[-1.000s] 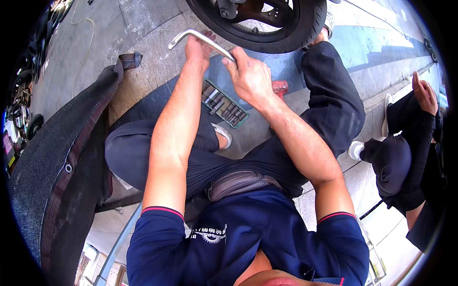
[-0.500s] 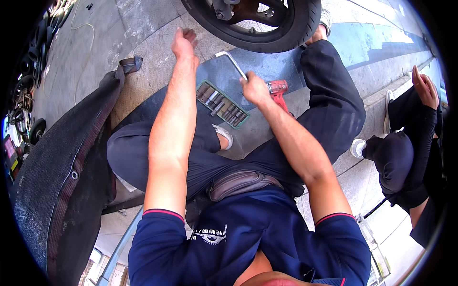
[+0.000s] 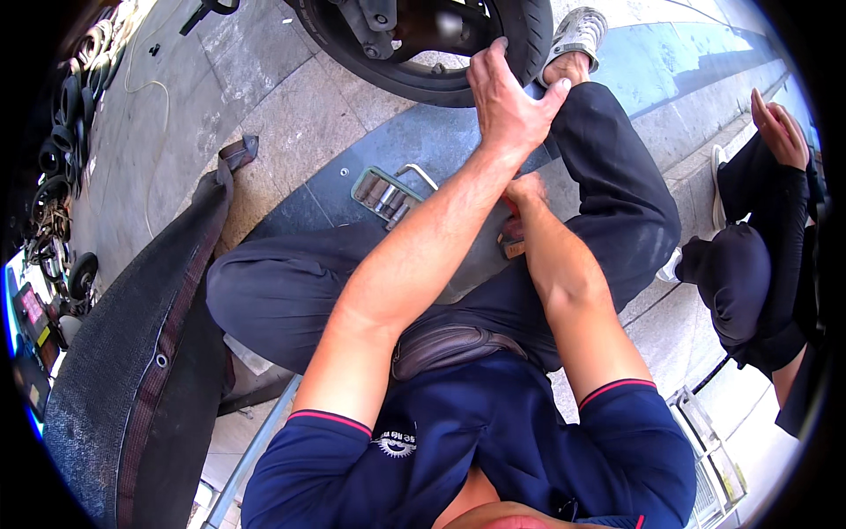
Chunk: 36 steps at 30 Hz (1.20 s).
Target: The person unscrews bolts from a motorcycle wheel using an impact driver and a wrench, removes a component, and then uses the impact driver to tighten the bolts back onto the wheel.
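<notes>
At the lower right edge of a motorcycle wheel (image 3: 441,92) with a black tyre is my left hand (image 3: 515,104), fingers stretched and thumb apart, its fingertips over the tyre and rim. Below it, my right hand (image 3: 526,188) is closed round the handle of a red cordless impact wrench (image 3: 511,231), battery end toward me. My left forearm covers part of this tool. A green case of sockets (image 3: 379,192) lies between my legs, partly behind the same forearm. Beside the case rests a bent chrome L-shaped wrench (image 3: 421,173), mostly hidden.
A dark heavy sheet (image 3: 115,326) with an eyelet hangs at my left. Another person's knee (image 3: 731,273) and hand (image 3: 780,130) are at the right. Tyres (image 3: 62,132) are piled at the far left. A small metal piece (image 3: 344,172) lies on the ground.
My left hand has swung right to the wheel. My right hand has let go of the L-shaped wrench, now by the case, and taken hold of the red impact wrench.
</notes>
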{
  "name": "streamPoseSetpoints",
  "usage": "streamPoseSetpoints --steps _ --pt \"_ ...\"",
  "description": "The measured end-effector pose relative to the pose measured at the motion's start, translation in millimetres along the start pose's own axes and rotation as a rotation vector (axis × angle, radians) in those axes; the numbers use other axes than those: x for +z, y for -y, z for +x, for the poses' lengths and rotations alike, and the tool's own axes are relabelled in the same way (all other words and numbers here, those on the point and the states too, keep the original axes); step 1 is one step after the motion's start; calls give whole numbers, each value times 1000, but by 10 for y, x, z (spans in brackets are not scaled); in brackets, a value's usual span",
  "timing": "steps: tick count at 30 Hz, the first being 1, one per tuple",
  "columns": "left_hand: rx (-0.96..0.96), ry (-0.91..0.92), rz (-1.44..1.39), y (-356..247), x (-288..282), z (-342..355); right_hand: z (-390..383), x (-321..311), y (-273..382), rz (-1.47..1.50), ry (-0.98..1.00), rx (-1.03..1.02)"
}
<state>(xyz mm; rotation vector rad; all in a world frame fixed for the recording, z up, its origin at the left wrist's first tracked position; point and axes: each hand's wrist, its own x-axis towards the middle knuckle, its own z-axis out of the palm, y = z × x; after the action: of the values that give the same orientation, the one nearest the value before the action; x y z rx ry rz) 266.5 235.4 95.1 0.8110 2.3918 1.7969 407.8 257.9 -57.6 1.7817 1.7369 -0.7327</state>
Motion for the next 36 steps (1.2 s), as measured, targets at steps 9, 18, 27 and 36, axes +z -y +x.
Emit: streamPoseSetpoints --steps 9,18,27,36 --pt "-82 -221 231 -18 340 240 425 269 -136 319 837 -268" --pt "91 -77 -7 227 -535 -22 379 -546 -38 721 569 -292" --pt "-98 -201 -348 580 -1578 -154 210 -1855 797 953 440 -759" --pt "-143 -195 -665 658 -1729 -54 508 -2262 920 834 517 -965"
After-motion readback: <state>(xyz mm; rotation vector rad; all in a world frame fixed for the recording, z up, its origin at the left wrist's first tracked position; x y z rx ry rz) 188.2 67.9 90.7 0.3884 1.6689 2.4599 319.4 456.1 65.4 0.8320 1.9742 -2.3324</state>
